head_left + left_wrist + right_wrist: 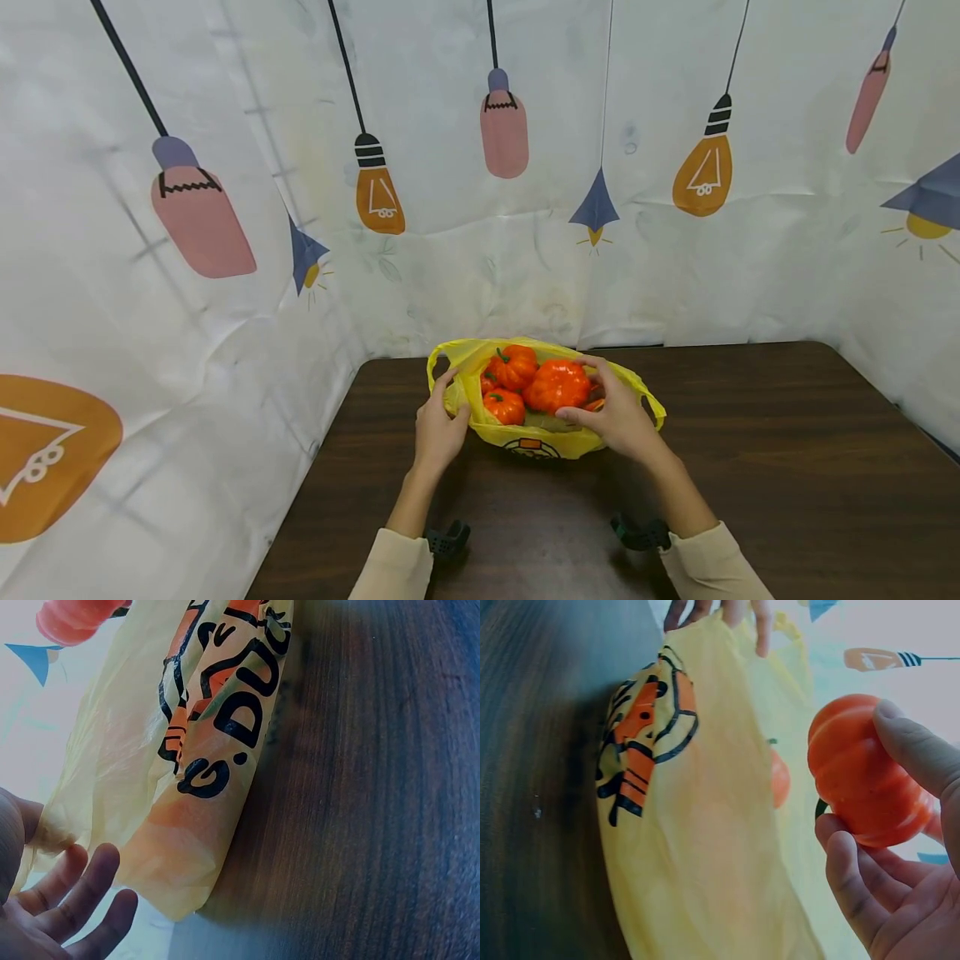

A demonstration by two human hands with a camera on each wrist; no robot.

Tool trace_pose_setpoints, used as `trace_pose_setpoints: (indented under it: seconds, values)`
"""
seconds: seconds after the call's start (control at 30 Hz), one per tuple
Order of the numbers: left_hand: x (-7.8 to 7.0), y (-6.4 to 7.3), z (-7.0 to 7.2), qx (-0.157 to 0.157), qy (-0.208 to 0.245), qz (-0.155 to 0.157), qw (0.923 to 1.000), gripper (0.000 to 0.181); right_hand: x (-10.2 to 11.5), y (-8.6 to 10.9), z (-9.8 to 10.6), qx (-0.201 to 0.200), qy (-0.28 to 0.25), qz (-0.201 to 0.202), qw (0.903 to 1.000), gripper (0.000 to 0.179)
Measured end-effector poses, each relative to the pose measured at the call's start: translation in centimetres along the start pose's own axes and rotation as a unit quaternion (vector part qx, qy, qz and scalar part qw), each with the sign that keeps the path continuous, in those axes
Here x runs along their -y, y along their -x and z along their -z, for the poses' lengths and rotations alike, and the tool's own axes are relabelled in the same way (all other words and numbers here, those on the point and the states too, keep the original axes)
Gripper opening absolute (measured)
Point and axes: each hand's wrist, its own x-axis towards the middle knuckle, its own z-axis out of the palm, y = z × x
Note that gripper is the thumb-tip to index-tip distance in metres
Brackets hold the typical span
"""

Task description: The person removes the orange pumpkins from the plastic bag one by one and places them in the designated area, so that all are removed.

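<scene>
A yellow plastic bag (pixel 585 444) with black and orange print lies with its mouth spread wide. My right hand (pixel 621 418) grips a large orange-red toy pumpkin (pixel 557 386) between thumb and fingers; the right wrist view shows this pumpkin (pixel 866 772) raised above the bag's rim. Inside the bag sit several smaller pumpkins, one with a green stem at the back (pixel 516 367) and another at the front (pixel 504 407). At the bag's left side my left hand (pixel 438 429) holds the rim, thumb inside; part of its grip is hidden behind the plastic in the left wrist view.
The bag rests near the far edge of a dark brown wooden table (pixel 765 467). Behind and to the left hangs a white sheet (pixel 465 275) printed with lamps and bulbs. Both wrists wear black bands (pixel 641 533).
</scene>
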Motion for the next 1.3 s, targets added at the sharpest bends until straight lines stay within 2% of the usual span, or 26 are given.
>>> trace_pose_setpoints:
  seconds: [0.27,0.5,0.7,1.03,1.3]
  values:
    - [0.0,0.0,0.0,-0.001,0.005,-0.003,1.0000,0.060,0.7,0.2,1.3,-0.011,-0.028,0.004,0.9996,0.080]
    - [-0.1,0.0,0.0,0.003,0.007,0.001,1.0000,0.061,1.0,0.6,3.0,-0.033,-0.016,0.015,0.9992,0.079]
    - [-0.1,0.0,-0.1,0.003,0.006,-0.002,1.0000,0.061,1.2,1.0,4.9,-0.050,-0.028,0.018,0.9982,0.080]
    - [-0.1,-0.1,-0.1,0.005,0.008,-0.002,1.0000,0.061,0.4,1.7,7.8,-0.095,-0.019,0.018,0.9951,0.080]
    - [-0.1,-0.1,0.0,0.007,0.007,-0.004,0.9999,0.061,-0.5,1.9,9.1,-0.121,-0.033,0.022,0.9918,0.081]
